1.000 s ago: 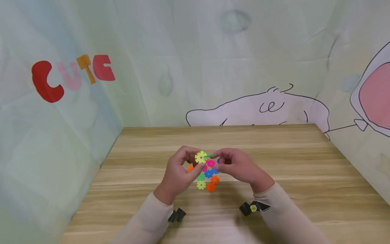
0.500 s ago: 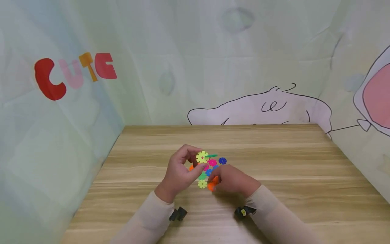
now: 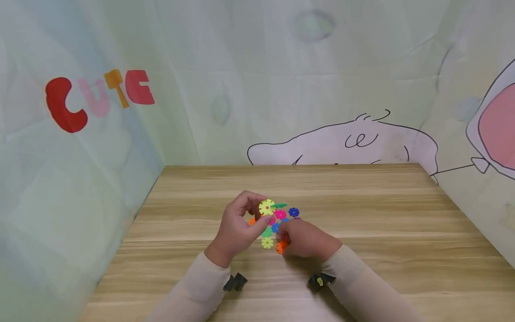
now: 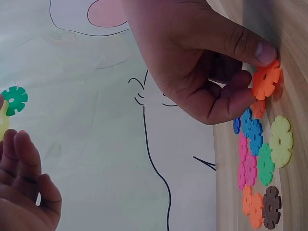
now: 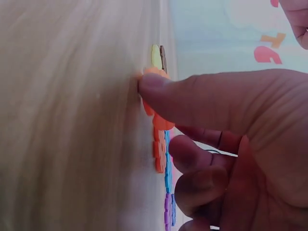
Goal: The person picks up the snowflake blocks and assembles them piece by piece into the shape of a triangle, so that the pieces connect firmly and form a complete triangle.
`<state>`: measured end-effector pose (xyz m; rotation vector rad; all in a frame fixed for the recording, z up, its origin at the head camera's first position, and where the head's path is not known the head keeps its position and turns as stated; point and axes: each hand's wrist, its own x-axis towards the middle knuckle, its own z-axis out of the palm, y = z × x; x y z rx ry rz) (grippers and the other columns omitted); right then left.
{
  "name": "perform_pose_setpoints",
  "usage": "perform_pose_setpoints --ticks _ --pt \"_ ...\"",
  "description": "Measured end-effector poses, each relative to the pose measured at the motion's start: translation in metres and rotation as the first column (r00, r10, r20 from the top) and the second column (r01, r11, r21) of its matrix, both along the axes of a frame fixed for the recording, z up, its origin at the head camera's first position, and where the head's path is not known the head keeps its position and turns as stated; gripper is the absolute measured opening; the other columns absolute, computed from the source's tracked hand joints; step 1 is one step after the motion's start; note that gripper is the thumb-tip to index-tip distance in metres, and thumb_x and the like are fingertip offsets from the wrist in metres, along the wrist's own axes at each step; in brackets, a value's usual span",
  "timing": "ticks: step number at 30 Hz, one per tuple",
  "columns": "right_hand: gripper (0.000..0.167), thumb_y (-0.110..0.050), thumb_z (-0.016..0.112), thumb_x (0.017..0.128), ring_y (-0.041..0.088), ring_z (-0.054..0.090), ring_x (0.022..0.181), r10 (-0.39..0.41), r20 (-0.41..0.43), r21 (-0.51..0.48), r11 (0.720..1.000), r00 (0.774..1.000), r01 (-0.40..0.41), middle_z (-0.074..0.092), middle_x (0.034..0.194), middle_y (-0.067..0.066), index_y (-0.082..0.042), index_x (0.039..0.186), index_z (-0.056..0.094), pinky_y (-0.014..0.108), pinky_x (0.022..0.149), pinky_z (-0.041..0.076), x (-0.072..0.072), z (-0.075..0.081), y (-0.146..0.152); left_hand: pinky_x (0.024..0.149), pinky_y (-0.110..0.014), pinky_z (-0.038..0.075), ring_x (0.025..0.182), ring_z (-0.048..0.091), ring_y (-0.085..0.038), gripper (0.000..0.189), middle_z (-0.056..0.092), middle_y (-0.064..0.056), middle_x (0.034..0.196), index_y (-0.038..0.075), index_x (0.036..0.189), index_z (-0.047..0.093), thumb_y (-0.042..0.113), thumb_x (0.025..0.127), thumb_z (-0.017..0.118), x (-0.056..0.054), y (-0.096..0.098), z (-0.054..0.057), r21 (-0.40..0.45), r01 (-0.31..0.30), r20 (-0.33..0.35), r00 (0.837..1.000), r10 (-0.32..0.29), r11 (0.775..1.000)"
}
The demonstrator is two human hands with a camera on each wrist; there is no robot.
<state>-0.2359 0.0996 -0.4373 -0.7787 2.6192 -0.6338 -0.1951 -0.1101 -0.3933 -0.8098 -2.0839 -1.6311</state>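
My left hand (image 3: 237, 226) holds a yellow notched plastic disc (image 3: 267, 207) upright between thumb and fingers, above the table. A green disc (image 4: 17, 100), seen almost edge-on in the head view, is joined to the yellow one. Down at the table, my right hand (image 3: 307, 238) pinches an orange notched disc (image 4: 266, 83) between thumb and forefinger; in the right wrist view the thumb covers part of it. Right beside that hand lies another orange disc (image 5: 160, 150). The other fingers of the right hand are curled in.
Several loose discs lie flat on the wooden table (image 3: 193, 250): yellow (image 3: 267, 243), green (image 4: 265, 164), blue (image 3: 275, 228), pink (image 3: 280, 214), dark blue (image 3: 294, 212), brown (image 4: 272, 207) and purple (image 5: 168, 211). A printed cloth (image 3: 209, 89) hangs behind the table.
My right hand has left the green disc, which stays joined to the yellow one, and has come down toward me to pinch an orange disc. My left hand has hardly moved.
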Motion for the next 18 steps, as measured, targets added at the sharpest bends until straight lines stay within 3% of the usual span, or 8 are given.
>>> perform_pose_setpoints --ticks 8,12,15,18 --pt "0.031 -0.016 0.090 0.081 0.017 0.055 0.075 0.005 0.029 -0.020 1.000 1.000 -0.005 0.059 0.077 -0.002 -0.017 0.086 0.060 0.034 0.068 0.047 -0.001 0.001 0.003 0.076 -0.028 0.050 0.076 0.059 -0.017 0.034 0.057 -0.008 0.085 0.003 0.119 0.065 -0.003 0.088 0.076 0.000 -0.001 0.001 0.023 -0.014 0.025 1.000 0.014 1.000" --pt "0.027 -0.015 0.088 0.084 0.015 0.054 0.070 -0.011 0.072 -0.144 0.989 0.997 0.021 0.058 0.074 -0.002 -0.016 0.092 0.062 0.030 0.063 0.047 -0.004 0.007 0.007 0.065 -0.027 0.054 0.077 0.058 -0.017 0.033 0.057 -0.007 0.085 0.004 0.120 0.064 -0.002 0.089 0.075 0.001 -0.001 0.002 0.033 -0.013 0.060 0.998 0.011 0.999" --pt "0.023 -0.011 0.083 0.089 0.015 0.053 0.066 -0.053 0.093 -0.315 0.946 0.994 0.079 0.059 0.074 0.000 -0.015 0.104 0.065 0.028 0.059 0.047 -0.004 0.020 0.011 0.052 -0.030 0.056 0.077 0.058 -0.018 0.032 0.056 -0.009 0.086 0.004 0.121 0.063 -0.001 0.091 0.074 0.001 -0.002 0.003 0.048 -0.007 0.094 0.996 0.002 0.999" --pt "0.025 -0.007 0.078 0.093 0.018 0.054 0.067 -0.086 0.102 -0.493 0.861 0.991 0.126 0.062 0.079 0.004 -0.011 0.116 0.068 0.026 0.059 0.048 -0.001 0.037 0.016 0.047 -0.032 0.056 0.076 0.058 -0.020 0.031 0.055 -0.010 0.086 0.005 0.121 0.062 0.000 0.092 0.073 0.001 -0.002 0.004 0.060 -0.006 0.122 0.993 -0.001 0.998"
